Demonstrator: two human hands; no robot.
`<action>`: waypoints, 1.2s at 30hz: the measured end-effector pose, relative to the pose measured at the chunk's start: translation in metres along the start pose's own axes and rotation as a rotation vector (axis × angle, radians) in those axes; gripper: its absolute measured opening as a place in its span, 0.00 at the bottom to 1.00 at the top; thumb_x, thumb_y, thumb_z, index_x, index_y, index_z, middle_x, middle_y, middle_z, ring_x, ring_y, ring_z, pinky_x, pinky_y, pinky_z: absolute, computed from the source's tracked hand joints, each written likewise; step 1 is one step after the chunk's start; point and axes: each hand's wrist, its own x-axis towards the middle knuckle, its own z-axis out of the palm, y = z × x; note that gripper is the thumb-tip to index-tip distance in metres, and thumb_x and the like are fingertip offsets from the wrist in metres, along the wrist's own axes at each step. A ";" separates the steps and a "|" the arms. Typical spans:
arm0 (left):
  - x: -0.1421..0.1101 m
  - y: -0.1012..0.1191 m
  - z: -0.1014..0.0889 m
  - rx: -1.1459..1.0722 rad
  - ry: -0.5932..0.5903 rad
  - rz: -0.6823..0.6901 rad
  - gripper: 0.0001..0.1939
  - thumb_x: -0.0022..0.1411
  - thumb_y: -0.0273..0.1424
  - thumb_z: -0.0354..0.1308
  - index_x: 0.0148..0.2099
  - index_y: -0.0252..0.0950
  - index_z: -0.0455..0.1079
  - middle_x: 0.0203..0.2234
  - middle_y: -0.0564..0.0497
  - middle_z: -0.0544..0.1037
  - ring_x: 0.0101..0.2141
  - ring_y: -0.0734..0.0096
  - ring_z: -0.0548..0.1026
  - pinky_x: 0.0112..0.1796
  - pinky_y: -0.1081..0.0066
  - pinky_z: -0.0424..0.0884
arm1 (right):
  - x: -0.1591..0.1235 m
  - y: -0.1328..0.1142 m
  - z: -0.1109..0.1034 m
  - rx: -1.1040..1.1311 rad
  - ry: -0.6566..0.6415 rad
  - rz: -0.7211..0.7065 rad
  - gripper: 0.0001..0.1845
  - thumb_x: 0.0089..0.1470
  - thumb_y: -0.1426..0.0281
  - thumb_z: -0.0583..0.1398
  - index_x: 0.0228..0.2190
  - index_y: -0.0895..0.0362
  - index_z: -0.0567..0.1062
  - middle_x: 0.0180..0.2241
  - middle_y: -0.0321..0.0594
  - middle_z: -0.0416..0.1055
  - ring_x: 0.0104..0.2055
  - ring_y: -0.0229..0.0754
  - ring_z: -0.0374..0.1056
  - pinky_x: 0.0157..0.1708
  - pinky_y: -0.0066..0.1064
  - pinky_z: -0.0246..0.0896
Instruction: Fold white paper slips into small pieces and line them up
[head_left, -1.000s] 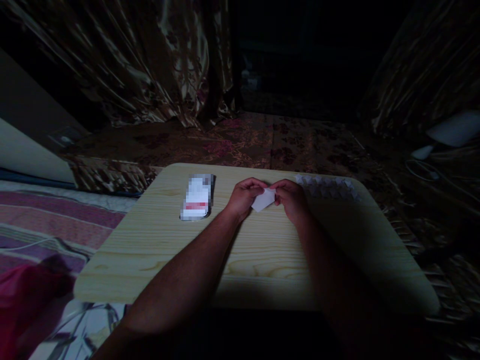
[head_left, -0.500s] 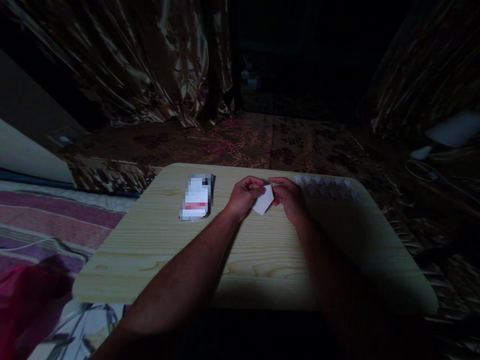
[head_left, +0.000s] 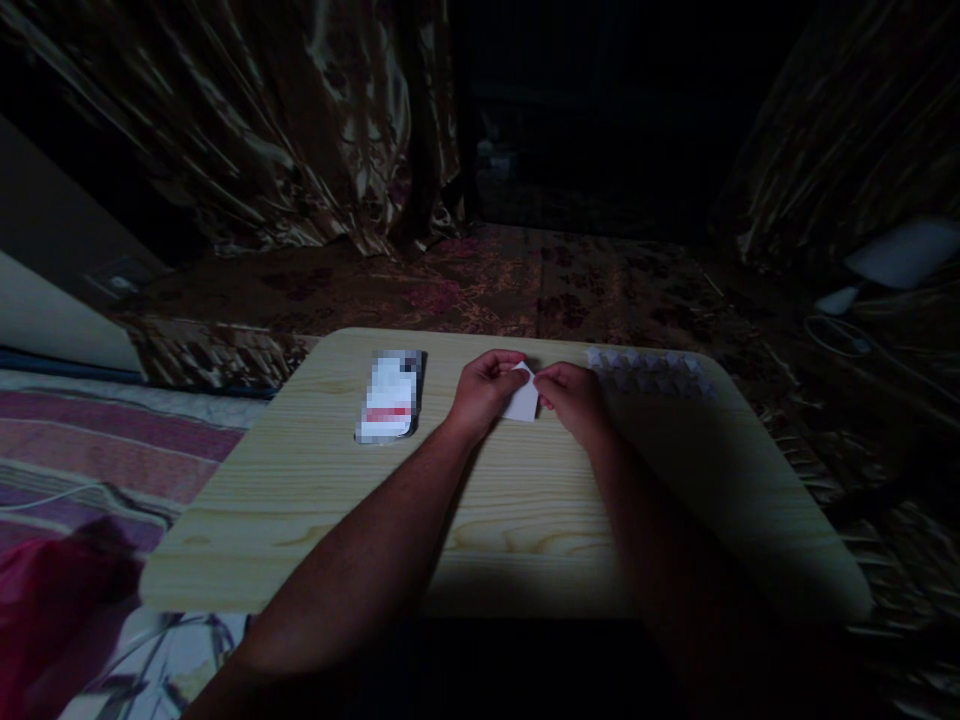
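Between my hands, above the middle of the light wooden table (head_left: 337,520), is a small folded piece of white paper (head_left: 520,402). My left hand (head_left: 486,392) pinches its left side, the thumb lying on top. At the paper's right edge, my right hand (head_left: 571,396) has thumb and forefinger pressed together on it. Fingers cover part of the paper, so its full shape is hidden. Just past my right hand, several small folded white paper pieces (head_left: 649,372) stand in two rows along the table's far right side.
A phone (head_left: 387,395), its surface blurred out, lies left of my hands. Behind the table is a ledge with patterned cloth (head_left: 450,285) and curtains (head_left: 375,150). A white lamp (head_left: 900,255) with a cable stands at right. Striped bedding (head_left: 127,420) lies at left.
The paper has turned in my hands, and less of it hangs toward me. My right hand's fingers have closed in on its right edge. My left hand stays nearly in place.
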 end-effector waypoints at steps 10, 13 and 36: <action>0.003 -0.004 -0.003 -0.014 0.031 0.107 0.15 0.44 0.29 0.68 0.37 0.35 0.72 0.22 0.56 0.73 0.22 0.78 0.69 0.27 0.75 0.66 | 0.001 0.010 0.004 0.000 -0.010 -0.055 0.11 0.44 0.62 0.63 0.29 0.58 0.75 0.24 0.36 0.74 0.24 0.37 0.67 0.24 0.27 0.59; 0.003 -0.003 -0.003 -0.004 0.032 0.105 0.15 0.44 0.29 0.68 0.37 0.35 0.71 0.22 0.56 0.73 0.23 0.78 0.69 0.28 0.75 0.66 | 0.001 0.009 0.004 -0.007 0.009 -0.060 0.11 0.45 0.62 0.63 0.28 0.58 0.76 0.24 0.36 0.74 0.25 0.38 0.67 0.24 0.27 0.59; 0.001 -0.002 0.001 -0.009 0.039 0.096 0.14 0.43 0.28 0.68 0.35 0.34 0.72 0.22 0.55 0.75 0.22 0.77 0.70 0.26 0.75 0.65 | 0.000 0.004 0.004 0.024 0.032 -0.040 0.09 0.45 0.64 0.62 0.26 0.58 0.75 0.19 0.33 0.70 0.20 0.35 0.63 0.20 0.25 0.55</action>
